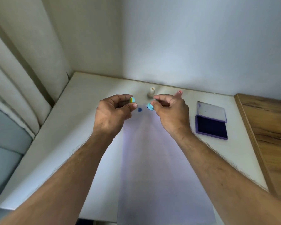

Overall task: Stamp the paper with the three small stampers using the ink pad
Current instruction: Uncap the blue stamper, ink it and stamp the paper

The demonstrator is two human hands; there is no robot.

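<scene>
A white sheet of paper (152,159) lies on the table in front of me, with one blue stamp mark (139,109) near its far end. Above that end, my left hand (113,111) pinches a small light-blue cap with a yellow face (132,99). My right hand (169,111) grips a light-blue stamper (150,106), its round base pointing left. A cream stamper (151,92) stands upright beyond the paper. A pink stamper (178,93) shows partly behind my right hand. The open ink pad (211,127) with dark blue ink lies to the right.
The pad's clear lid (211,111) lies folded back behind it. The pale table (63,135) meets a wall at the back and a curtain (23,78) on the left. A wooden surface (269,135) borders the table on the right.
</scene>
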